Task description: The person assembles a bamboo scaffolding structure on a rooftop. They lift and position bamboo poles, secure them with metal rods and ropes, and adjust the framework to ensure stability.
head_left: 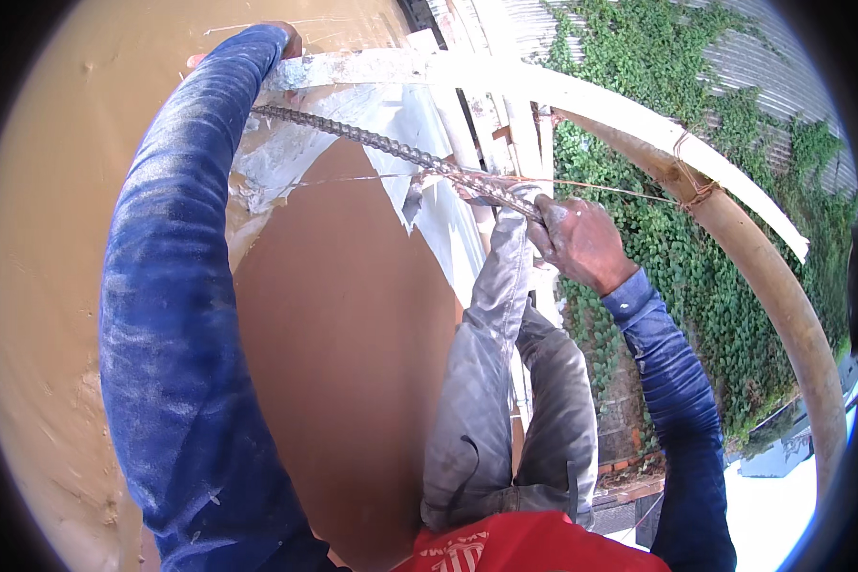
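My right hand [582,240] is closed round the near end of a ribbed steel bar [381,143], which slants up and left to beneath my left sleeve. My left hand [293,40] reaches far forward against the wet-looking brown wall; the sleeve hides most of it, so its grip does not show. Beside it is the end of a pale, plaster-smeared batten [353,69]. A thin wire [610,188] passes by my right hand to a wire tie [701,194] on a bamboo pole [753,248].
The brown plastered wall [48,286] fills the left side, with a smoother brown area [343,334] and torn white sheeting [453,238] beside it. Narrow poles [458,124] lie below my legs. Far down to the right are green creepers [629,124] and a corrugated roof [782,86].
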Motion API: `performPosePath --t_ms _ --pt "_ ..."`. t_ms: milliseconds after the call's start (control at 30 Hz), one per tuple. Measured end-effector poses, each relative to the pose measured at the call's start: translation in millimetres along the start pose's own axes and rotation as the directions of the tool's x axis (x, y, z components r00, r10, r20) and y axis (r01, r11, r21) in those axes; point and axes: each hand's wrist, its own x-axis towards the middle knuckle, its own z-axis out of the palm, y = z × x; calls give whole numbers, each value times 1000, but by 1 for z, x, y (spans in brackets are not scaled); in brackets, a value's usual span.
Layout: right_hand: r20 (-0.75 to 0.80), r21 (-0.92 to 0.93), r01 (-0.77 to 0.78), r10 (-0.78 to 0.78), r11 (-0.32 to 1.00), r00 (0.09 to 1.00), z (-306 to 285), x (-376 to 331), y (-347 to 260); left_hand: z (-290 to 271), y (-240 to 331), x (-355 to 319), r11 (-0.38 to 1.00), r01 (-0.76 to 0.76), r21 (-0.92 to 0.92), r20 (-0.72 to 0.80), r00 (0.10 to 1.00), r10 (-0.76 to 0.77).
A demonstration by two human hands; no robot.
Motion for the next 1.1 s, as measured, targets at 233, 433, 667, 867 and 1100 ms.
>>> performPosePath --t_ms 233,433,667,867,1100 --pt "45 38 -104 103 994 994 16 -28 -27 23 -53 30 980 -83 -181 242 962 126" --pt "56 92 -209 205 974 977 25 -85 -34 -4 -10 -13 973 -230 -36 215 949 232" --pt "127 58 -346 337 936 933 40 -151 -21 2 8 -51 995 -46 91 -55 997 51" --pt "128 56 -354 345 934 930 73 -209 -6 6 -18 -35 966 -218 138 54 976 213" --pt "132 179 -393 374 902 918 82 -209 -19 11 5 -39 956 -95 277 151 987 54"
